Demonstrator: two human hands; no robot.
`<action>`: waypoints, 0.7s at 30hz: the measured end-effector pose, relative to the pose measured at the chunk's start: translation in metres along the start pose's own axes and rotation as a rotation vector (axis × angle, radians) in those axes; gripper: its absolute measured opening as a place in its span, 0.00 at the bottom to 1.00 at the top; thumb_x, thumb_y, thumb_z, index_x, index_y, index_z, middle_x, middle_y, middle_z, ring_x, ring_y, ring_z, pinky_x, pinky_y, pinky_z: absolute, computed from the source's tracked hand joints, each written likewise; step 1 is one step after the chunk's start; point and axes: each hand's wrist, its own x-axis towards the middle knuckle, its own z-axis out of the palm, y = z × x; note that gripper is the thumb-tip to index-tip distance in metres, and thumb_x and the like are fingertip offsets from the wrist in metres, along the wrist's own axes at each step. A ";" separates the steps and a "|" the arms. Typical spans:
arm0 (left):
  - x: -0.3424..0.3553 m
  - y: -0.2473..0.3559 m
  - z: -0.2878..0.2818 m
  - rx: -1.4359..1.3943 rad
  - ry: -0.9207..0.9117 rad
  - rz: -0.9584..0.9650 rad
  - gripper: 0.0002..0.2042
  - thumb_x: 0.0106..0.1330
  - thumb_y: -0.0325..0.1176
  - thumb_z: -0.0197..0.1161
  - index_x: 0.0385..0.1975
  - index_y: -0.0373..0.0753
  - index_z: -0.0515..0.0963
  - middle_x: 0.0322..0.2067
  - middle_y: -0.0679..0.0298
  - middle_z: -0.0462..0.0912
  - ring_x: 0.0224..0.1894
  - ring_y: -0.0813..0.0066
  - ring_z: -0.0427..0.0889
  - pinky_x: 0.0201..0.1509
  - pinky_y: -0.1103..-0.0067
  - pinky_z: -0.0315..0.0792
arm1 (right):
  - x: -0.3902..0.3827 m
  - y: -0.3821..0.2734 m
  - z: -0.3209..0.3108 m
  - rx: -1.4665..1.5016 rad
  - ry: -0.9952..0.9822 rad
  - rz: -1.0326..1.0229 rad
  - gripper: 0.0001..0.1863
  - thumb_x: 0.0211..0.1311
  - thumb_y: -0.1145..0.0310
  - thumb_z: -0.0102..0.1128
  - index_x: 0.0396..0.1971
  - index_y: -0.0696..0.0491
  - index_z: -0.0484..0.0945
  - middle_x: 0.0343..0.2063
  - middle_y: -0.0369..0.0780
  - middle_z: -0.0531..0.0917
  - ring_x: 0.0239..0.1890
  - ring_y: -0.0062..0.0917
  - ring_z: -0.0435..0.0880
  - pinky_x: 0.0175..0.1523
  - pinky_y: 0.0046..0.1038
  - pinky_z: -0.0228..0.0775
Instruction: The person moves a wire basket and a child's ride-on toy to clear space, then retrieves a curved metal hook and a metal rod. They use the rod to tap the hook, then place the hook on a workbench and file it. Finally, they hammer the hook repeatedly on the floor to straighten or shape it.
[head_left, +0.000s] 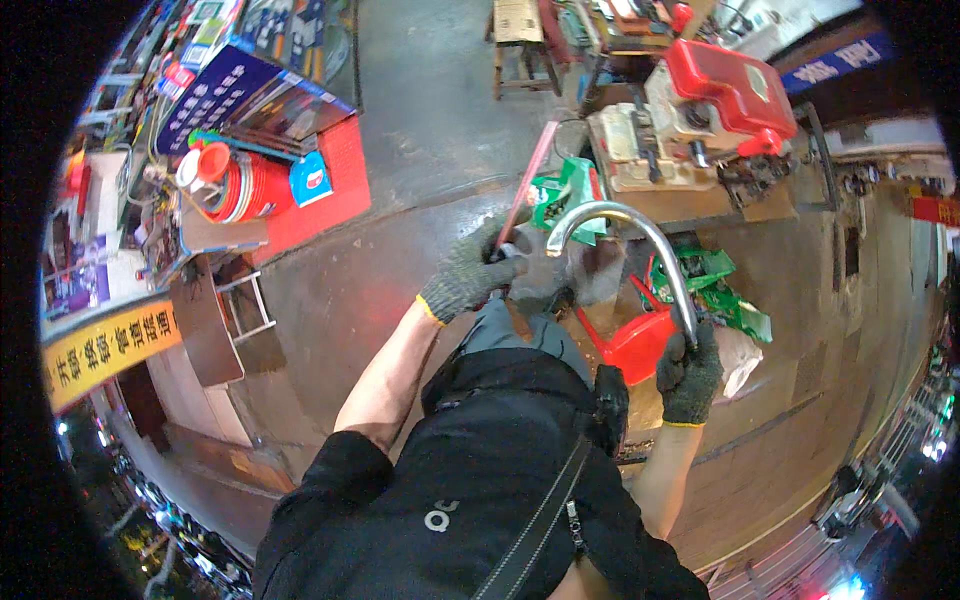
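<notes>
Tubing of polished silver metal, bent like a hook, is clasped near its lower end by our right hand, gloved in dark grey knit with yellow edging, in the head view. Its bend rises forward and curls leftward, so the free end hangs in front of us, near our left hand as we see it. That hand, gloved alike, has bent fingers at the near end of a narrow pinkish strip; whether they grip it we cannot tell.

We judge that the tubing could twist in our right hand: we hold it by one end only, the heavy bend is unsupported, and smooth metal may slide against knit. A careless forward swing might knock the bend against the beige machine with a red cover, ahead on our right.

The bright red plastic stool sits low beside our right hand, where we might catch a foot on it. Crumpled green plastic bags lie just beyond it, and another green printed bag is by the strip; either could slip underfoot. To our left, a stack of red and white buckets stands near a flat red mat, and a long yellow sign lies farther out.
</notes>
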 end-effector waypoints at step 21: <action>-0.062 0.002 -0.096 -0.287 0.116 0.032 0.24 0.57 0.25 0.71 0.57 0.38 0.80 0.45 0.67 0.84 0.44 0.79 0.81 0.48 0.77 0.79 | -0.070 0.035 0.220 -1.033 -0.083 -0.587 0.29 0.66 0.56 0.66 0.58 0.62 0.75 0.19 0.37 0.78 0.16 0.18 0.73 0.21 0.21 0.60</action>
